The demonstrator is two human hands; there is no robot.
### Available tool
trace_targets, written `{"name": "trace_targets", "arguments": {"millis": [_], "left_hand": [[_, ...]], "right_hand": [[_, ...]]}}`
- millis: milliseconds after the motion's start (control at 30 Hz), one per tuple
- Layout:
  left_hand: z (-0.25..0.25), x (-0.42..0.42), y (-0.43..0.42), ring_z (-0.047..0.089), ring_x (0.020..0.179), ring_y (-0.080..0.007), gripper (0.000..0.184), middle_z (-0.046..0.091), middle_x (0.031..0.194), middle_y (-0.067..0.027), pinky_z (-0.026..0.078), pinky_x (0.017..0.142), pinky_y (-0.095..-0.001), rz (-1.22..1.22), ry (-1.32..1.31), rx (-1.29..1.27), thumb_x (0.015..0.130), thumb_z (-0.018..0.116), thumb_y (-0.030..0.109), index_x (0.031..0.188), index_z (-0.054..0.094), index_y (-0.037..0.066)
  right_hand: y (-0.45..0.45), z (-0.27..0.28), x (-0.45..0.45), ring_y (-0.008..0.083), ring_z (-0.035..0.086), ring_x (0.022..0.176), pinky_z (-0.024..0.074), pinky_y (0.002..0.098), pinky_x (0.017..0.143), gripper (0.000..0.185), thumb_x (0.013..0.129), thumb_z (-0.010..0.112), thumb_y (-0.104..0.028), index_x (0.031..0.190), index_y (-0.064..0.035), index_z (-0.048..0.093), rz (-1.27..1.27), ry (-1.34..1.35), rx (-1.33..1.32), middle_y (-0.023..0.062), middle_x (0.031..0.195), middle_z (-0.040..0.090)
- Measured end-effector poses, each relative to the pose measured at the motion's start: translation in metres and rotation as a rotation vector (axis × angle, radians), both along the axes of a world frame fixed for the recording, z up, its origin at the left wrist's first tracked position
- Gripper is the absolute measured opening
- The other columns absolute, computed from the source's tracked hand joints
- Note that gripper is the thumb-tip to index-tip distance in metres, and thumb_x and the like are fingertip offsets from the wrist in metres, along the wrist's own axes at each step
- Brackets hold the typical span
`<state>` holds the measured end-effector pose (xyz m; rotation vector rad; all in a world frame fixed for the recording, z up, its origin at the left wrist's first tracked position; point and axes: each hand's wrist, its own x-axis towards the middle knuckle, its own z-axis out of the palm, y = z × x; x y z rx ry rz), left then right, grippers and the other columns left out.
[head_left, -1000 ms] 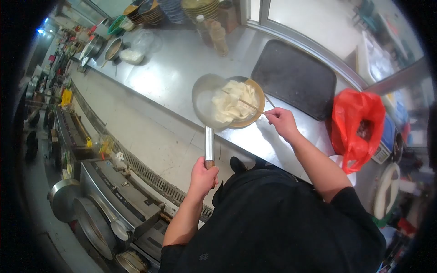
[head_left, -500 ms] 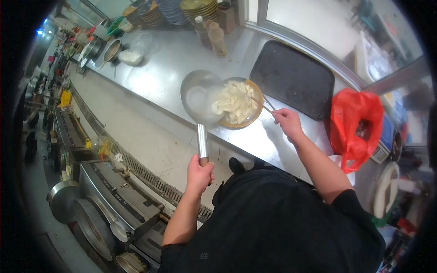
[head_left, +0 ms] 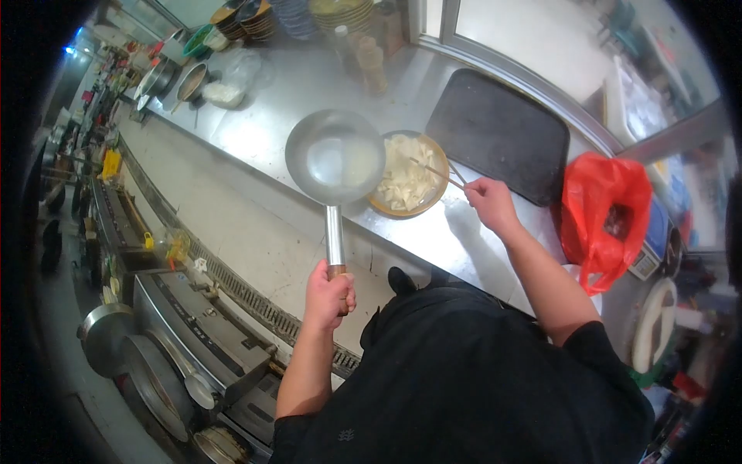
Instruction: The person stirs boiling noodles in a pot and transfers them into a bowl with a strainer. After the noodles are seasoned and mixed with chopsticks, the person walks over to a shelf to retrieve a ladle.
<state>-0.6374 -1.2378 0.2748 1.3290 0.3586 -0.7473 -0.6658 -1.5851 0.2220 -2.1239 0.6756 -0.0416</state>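
Observation:
My left hand (head_left: 331,296) is wrapped round the wooden end of the handle of a metal pan (head_left: 335,157). A little cloudy liquid shows inside the pan, which overlaps the left rim of a brown bowl (head_left: 439,182). Pale, flat dough-like pieces (head_left: 403,176) fill the bowl, which sits near the edge of the steel counter (head_left: 294,85). My right hand (head_left: 488,203) pinches a pair of chopsticks (head_left: 442,173); their tips reach over the pieces in the bowl.
A black tray (head_left: 501,131) lies behind and right of the bowl. A red plastic bag (head_left: 607,203) stands beside a scale (head_left: 648,259). Bottles (head_left: 371,66) and stacked bowls line the back. Stove equipment and pans (head_left: 154,379) are at lower left.
The pan has moved left, away from over the bowl, and the pale pieces now lie wholly in the bowl. My right hand has shifted slightly right with the chopsticks.

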Motion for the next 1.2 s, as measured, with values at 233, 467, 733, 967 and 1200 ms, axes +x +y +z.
{"name": "trace_targets", "arguments": {"millis": [233,467,733,967,1200], "left_hand": [[0.019,0.002,0.016,0.043,0.040,-0.0129,0.027,0.049,0.068,-0.0072,0.034,0.033,-0.0269,0.058,0.128,-0.283,0.080,0.053,0.001,0.105,0.045,0.003],[0.023,0.001,0.027,0.042,0.040,-0.0124,0.025,0.050,0.070,-0.0074,0.034,0.033,-0.0260,0.095,0.088,-0.344,0.081,0.052,0.002,0.105,0.046,0.002],[0.023,0.003,0.040,0.041,0.040,-0.0116,0.024,0.049,0.069,-0.0070,0.034,0.033,-0.0251,0.147,0.087,-0.326,0.081,0.052,0.003,0.104,0.046,0.003],[0.017,0.005,0.042,0.041,0.040,-0.0113,0.023,0.049,0.069,-0.0063,0.034,0.034,-0.0249,0.160,0.082,-0.301,0.081,0.052,0.004,0.103,0.046,0.003],[0.013,0.008,0.037,0.041,0.041,-0.0113,0.024,0.050,0.068,-0.0057,0.034,0.034,-0.0250,0.159,0.117,-0.293,0.080,0.054,0.005,0.102,0.046,0.004]], "right_hand": [[0.031,0.080,-0.005,0.0341,0.063,0.076,0.0493,0.0425,0.069,0.016,0.081,0.055,-0.016,0.087,-0.0067,0.067,0.244,0.174,-0.530,0.0158,0.080,0.066],[0.059,0.064,-0.008,0.0310,0.064,0.071,0.0515,0.0427,0.063,0.014,0.081,0.050,-0.009,0.087,-0.0051,0.062,0.524,0.230,-0.678,0.0142,0.081,0.064],[0.039,0.055,-0.008,0.0308,0.064,0.071,0.0512,0.0434,0.062,0.013,0.080,0.051,-0.009,0.084,-0.0035,0.061,0.433,0.265,-0.746,0.0153,0.080,0.063],[0.019,0.062,-0.015,0.0333,0.062,0.075,0.0502,0.0438,0.068,0.015,0.081,0.054,-0.017,0.083,-0.0086,0.066,0.318,0.262,-0.764,0.0130,0.082,0.064],[0.017,0.094,-0.034,0.0337,0.064,0.074,0.0511,0.0442,0.067,0.016,0.081,0.053,-0.016,0.080,-0.0041,0.063,0.286,0.274,-0.740,0.0150,0.080,0.064]]}}
